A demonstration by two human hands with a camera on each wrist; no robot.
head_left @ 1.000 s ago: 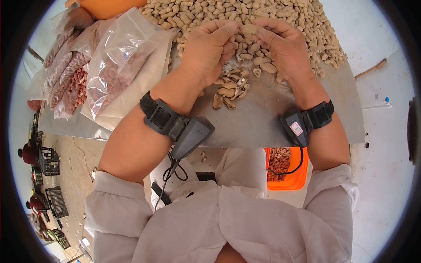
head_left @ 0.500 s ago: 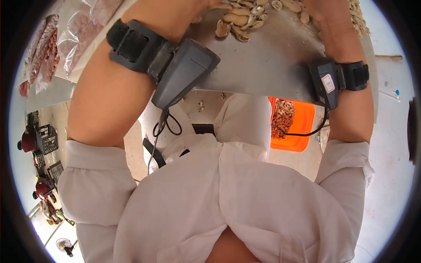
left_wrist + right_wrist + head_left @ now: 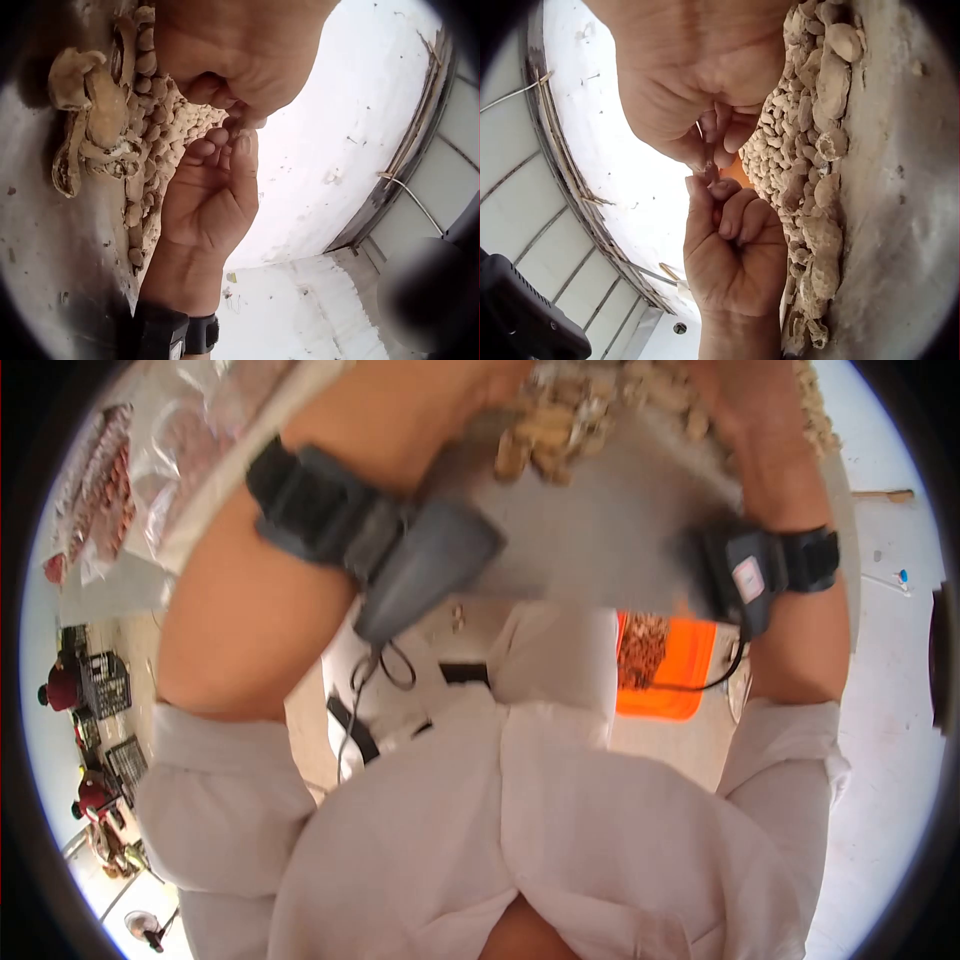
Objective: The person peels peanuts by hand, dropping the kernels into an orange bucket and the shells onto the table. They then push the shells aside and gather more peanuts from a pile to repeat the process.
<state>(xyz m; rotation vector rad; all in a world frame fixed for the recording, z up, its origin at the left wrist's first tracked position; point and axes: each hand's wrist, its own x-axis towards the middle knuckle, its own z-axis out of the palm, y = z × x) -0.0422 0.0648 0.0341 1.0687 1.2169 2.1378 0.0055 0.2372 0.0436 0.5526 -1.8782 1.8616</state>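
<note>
At the top edge of the head view both hands are partly cut off. In the right wrist view, my left hand [image 3: 739,262] has curled fingers, with a red peanut kernel [image 3: 718,216] tucked inside them. The fingertips of my right hand [image 3: 206,202] meet those of the left in both wrist views. Between them is pinched a small peanut piece [image 3: 710,169], mostly hidden by the fingers. Cracked peanut shells [image 3: 101,124] lie on the metal tabletop [image 3: 580,550] below the hands. Behind the shells spreads a heap of unshelled peanuts [image 3: 780,124].
Plastic bags of red kernels [image 3: 190,440] lie on the table at left. An orange basin [image 3: 690,660] with reddish kernels and skins stands below the table's front edge. Black crates [image 3: 105,685] sit on the floor at far left. A cable hangs from each wrist camera.
The head view has tilted down, so the hands now reach its top edge. A second ago both hands were fully in view, with a whole peanut at the right fingertips.
</note>
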